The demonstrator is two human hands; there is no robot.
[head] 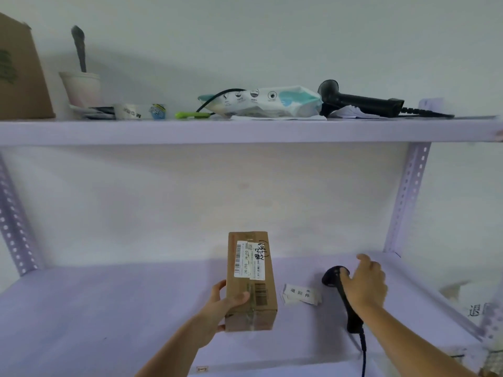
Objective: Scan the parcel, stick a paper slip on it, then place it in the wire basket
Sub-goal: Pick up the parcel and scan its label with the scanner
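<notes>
A long brown cardboard parcel (251, 278) with a white shipping label and barcodes on top is held over the lower shelf (109, 308). My left hand (221, 306) grips its near left end. A black barcode scanner (343, 295) with a cable lies on the shelf to the right. Above the scanner's head and handle my right hand (364, 284) hovers with fingers spread, touching or nearly touching it. A small stack of white paper slips (300, 294) with printed characters lies between parcel and scanner. No wire basket is in view.
The upper shelf (245, 131) carries a second black scanner (359, 100), a wipes pack (266, 102), a tape roll (138, 111), a green tool (190, 115), a white cup (81, 88) and a cardboard box (21, 74). Perforated uprights (408, 197) stand at both sides. White packaging (476, 303) sits far right.
</notes>
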